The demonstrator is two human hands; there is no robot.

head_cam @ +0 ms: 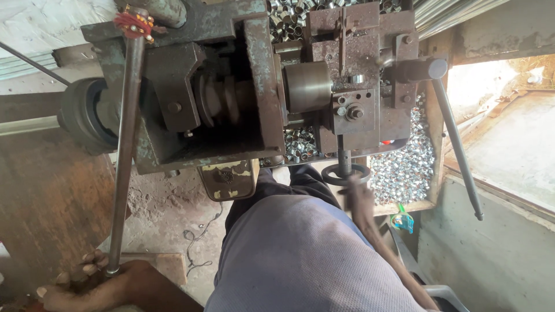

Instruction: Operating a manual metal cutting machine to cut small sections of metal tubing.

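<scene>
— While your left hand [101, 283] is wrapped around the low end of the long steel bar [124, 150], how does it feel?

— You should find it heavy and stiff, likely oily, so grip low and firm as you do; it runs up past the lathe [231, 86] to a red tassel [134, 23] at its top.

— And your right hand [359, 196]?

— It's blurred at the small handwheel [346, 173]; I can't tell if your fingers close on it. The wheel looks rigid; take its rim.

— Any packages or labels?

— No labels I can see. A tray [436, 138] of small shiny metal rings [404, 167] sits right of the wheel, and a green-and-red wrapper [403, 221] lies below it.
</scene>
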